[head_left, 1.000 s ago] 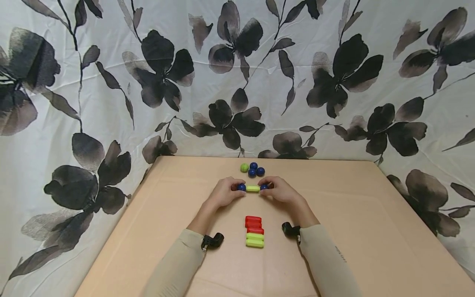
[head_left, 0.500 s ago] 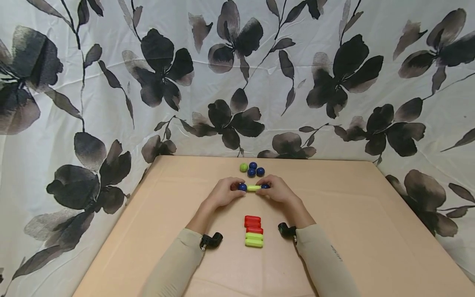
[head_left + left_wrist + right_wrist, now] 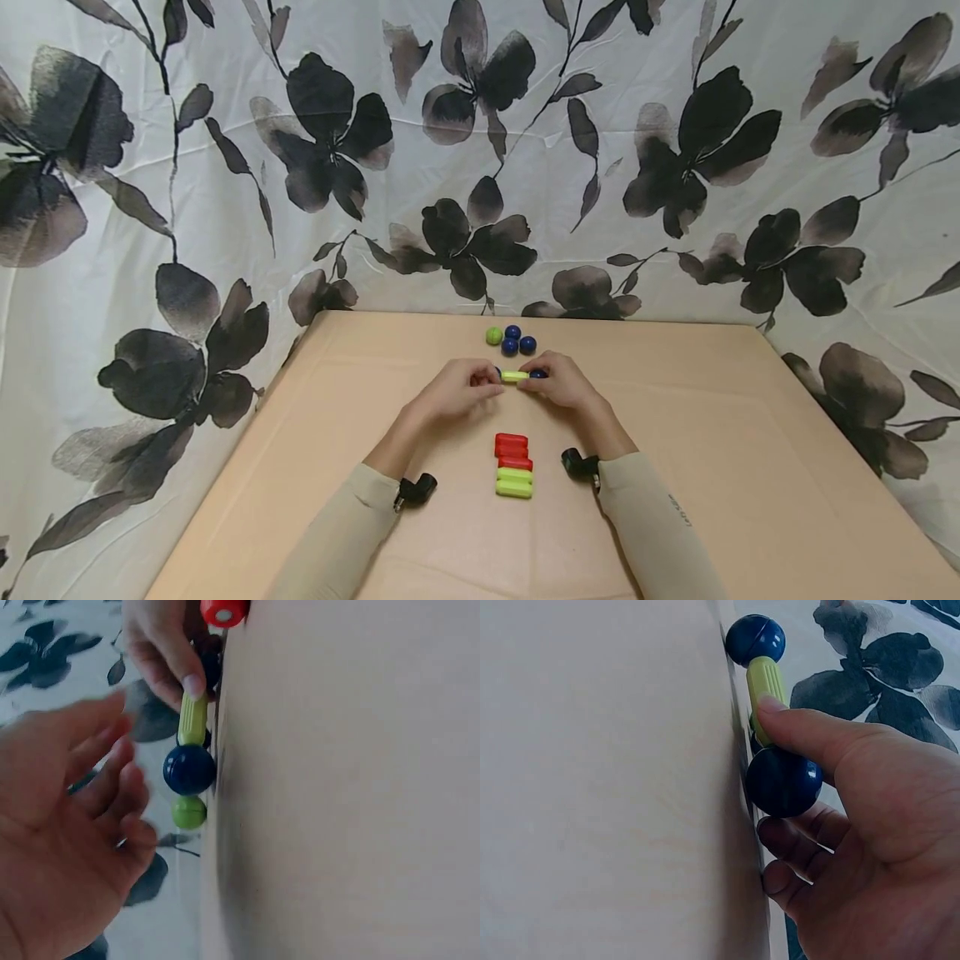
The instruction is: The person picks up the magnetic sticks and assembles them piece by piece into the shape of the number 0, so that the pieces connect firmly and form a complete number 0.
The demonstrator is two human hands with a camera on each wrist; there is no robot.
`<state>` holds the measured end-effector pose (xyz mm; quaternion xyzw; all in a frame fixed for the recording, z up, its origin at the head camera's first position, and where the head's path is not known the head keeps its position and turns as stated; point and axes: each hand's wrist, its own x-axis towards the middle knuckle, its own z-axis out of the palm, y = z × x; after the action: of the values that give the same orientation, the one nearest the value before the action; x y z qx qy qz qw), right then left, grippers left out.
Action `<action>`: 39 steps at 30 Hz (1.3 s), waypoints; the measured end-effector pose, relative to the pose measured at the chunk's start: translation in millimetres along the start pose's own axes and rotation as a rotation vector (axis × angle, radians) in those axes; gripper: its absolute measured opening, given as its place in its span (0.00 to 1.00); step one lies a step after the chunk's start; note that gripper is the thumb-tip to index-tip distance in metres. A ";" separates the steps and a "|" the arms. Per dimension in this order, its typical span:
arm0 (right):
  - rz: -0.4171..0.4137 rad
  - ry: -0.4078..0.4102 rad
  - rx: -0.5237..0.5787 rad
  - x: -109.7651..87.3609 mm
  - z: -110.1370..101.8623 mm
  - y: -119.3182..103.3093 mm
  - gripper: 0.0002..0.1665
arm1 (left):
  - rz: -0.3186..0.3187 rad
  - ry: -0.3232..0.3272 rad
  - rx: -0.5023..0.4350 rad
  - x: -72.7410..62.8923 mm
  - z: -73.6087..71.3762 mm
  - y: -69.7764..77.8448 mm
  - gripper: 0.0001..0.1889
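A yellow-green magnetic rod [image 3: 514, 377] with a blue ball at each end lies in the middle of the head view. My right hand [image 3: 562, 382] holds this piece at its right end. In the right wrist view the thumb [image 3: 771, 705] presses on the rod, close to the right blue ball [image 3: 784, 782]; the other fingertips are partly hidden. My left hand [image 3: 456, 387] is beside the left blue ball [image 3: 189, 769]. A gap shows between them in the left wrist view, and the loosely bent fingers hold nothing.
Beyond the hands sit a green ball [image 3: 493, 336] and several blue balls [image 3: 510, 346]. Nearer the body lie red rods [image 3: 512, 446] and yellow-green rods [image 3: 514, 483] in a column. A floral cloth [image 3: 480, 167] hangs behind the table [image 3: 712, 400].
My left hand has let go of the left blue ball and drawn slightly back from it. The right hand keeps its hold, now slightly further left than a second ago.
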<state>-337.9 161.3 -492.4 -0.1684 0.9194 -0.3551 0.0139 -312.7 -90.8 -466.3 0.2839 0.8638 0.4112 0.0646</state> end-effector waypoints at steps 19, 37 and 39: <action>0.004 0.030 0.031 -2.3 1.0 -1.7 0.14 | 0.091 -0.356 0.293 -17.9 24.3 35.9 0.06; 0.030 0.031 0.047 -6.6 4.0 -4.8 0.15 | -0.056 -0.117 0.498 -21.8 22.3 27.5 0.13; 0.031 0.033 0.050 -7.1 4.3 -5.5 0.15 | -0.102 -0.046 0.437 -20.5 20.9 21.1 0.17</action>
<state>-328.9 156.9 -492.7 -0.1477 0.9129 -0.3805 0.0083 -279.2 -77.3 -466.7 0.2566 0.9438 0.2041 0.0421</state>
